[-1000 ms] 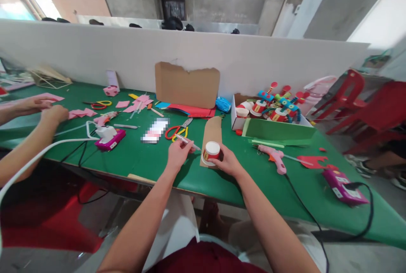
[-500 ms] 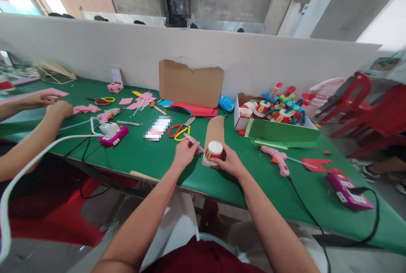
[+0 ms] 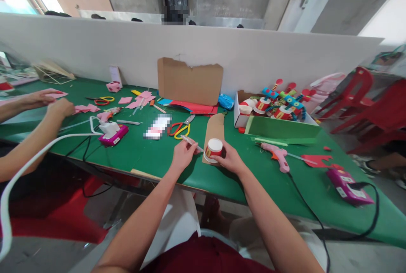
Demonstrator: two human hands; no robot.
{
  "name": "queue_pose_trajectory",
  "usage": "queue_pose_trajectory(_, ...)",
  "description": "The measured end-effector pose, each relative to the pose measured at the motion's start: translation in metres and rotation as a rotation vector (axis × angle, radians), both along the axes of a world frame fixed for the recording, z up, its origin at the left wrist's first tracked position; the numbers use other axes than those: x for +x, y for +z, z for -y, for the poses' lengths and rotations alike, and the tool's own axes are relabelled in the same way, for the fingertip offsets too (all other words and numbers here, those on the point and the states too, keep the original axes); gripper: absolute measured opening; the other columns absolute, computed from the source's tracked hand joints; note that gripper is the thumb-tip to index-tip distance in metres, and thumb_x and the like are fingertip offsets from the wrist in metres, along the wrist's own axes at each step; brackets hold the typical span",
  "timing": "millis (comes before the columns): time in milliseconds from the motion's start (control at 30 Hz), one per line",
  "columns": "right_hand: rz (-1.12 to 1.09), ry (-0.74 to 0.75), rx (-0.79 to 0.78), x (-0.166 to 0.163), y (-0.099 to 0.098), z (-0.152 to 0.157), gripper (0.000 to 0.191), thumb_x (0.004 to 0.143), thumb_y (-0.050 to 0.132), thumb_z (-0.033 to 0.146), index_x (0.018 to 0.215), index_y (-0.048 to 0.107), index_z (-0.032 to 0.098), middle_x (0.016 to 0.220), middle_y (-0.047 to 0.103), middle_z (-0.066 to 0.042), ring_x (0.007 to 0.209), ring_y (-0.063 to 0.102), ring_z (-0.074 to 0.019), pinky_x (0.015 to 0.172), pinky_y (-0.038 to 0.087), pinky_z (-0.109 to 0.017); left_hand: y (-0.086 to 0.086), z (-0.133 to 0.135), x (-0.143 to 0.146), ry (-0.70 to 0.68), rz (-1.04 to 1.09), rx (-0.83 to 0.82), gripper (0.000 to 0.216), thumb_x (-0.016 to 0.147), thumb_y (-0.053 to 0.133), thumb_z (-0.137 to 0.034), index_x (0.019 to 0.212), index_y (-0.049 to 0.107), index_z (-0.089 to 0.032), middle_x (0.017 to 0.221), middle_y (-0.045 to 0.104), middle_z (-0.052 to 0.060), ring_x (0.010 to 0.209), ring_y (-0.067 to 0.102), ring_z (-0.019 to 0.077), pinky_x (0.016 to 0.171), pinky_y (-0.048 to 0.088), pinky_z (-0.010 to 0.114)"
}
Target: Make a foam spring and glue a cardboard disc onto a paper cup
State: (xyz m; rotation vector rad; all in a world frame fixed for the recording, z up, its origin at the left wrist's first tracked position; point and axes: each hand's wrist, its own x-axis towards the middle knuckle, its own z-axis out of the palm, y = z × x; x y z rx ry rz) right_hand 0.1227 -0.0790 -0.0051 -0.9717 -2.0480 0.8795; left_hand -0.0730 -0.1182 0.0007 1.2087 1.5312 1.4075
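My right hand [image 3: 231,157] grips a small red and white paper cup [image 3: 214,148] from its right side. The cup stands upside down on a curved strip of brown cardboard [image 3: 215,126] that lies on the green table. To the left, my left hand [image 3: 184,154] is closed around a pen [image 3: 192,143], whose tip points at the cardboard beside the cup's rim. Just beyond the left hand lie scissors [image 3: 182,128] with red and yellow handles.
A box [image 3: 282,129] of cup figures stands at the back right, near a pink glue gun [image 3: 278,156] and a purple power strip [image 3: 349,186]. Leaning on the partition is a cardboard sheet [image 3: 190,80]. At left, a co-worker's hands [image 3: 52,103] hold pink paper near another power strip [image 3: 113,135].
The view has shifted slightly. Both hands stay at the cup and cardboard, and the pen in my left hand lies a little flatter than before.
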Motion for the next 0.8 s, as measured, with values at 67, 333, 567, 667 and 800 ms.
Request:
queue_pose_trajectory(67, -0.002, 0.006, 0.001, 0.0, 0.0, 0.0, 0.05, 0.071, 0.072, 0.034, 0.116, 0.056, 0.016, 0.112, 0.065, -0.011, 0.101, 0.061, -0.0246, 0.091, 0.046, -0.04, -0.001, 0.005, 0.001, 0.008, -0.026, 0.013, 0.012, 0.077, 0.059, -0.03, 0.073, 0.057, -0.019, 0.061, 0.068, 0.002, 0.058, 0.068, 0.0183, 0.062, 0.054, 0.029)
queue_pose_trajectory(333, 0.005, 0.005, 0.019, 0.0, 0.0, 0.0, 0.051, 0.071, 0.072, 0.034, 0.116, 0.056, 0.017, 0.113, 0.065, -0.011, 0.102, 0.061, -0.0249, 0.092, 0.046, -0.04, -0.001, 0.021, 0.005, 0.057, -0.14, 0.017, 0.015, 0.079, 0.057, -0.034, 0.077, 0.058, -0.019, 0.067, 0.07, 0.004, 0.063, 0.069, 0.0192, 0.068, 0.054, 0.03)
queue_pose_trajectory(567, -0.01, 0.012, 0.007, -0.001, 0.0, 0.0, 0.051, 0.071, 0.072, 0.035, 0.117, 0.057, 0.018, 0.113, 0.065, -0.01, 0.102, 0.061, -0.0245, 0.092, 0.046, -0.039, -0.001, 0.032, 0.011, 0.076, -0.219, 0.07, 0.014, 0.081, 0.056, -0.033, 0.077, 0.057, -0.02, 0.069, 0.07, 0.003, 0.066, 0.069, 0.0188, 0.068, 0.053, 0.029)
queue_pose_trajectory(667, -0.017, 0.005, 0.001, -0.001, 0.0, 0.001, 0.052, 0.071, 0.072, 0.036, 0.116, 0.057, 0.017, 0.112, 0.065, -0.01, 0.101, 0.061, -0.0243, 0.091, 0.046, -0.038, -0.001, 0.037, 0.015, 0.1, -0.252, 0.095, 0.014, 0.082, 0.055, -0.033, 0.076, 0.056, -0.02, 0.069, 0.069, 0.002, 0.067, 0.069, 0.0185, 0.068, 0.052, 0.028)
queue_pose_trajectory(800, -0.013, -0.002, 0.006, -0.002, 0.001, 0.001, 0.05, 0.07, 0.073, 0.035, 0.115, 0.058, 0.017, 0.111, 0.066, -0.01, 0.1, 0.061, -0.0242, 0.09, 0.047, -0.039, -0.002, 0.043, 0.02, 0.114, -0.296, 0.119, 0.014, 0.083, 0.053, -0.033, 0.076, 0.056, -0.021, 0.071, 0.068, 0.002, 0.068, 0.069, 0.018, 0.066, 0.052, 0.028)
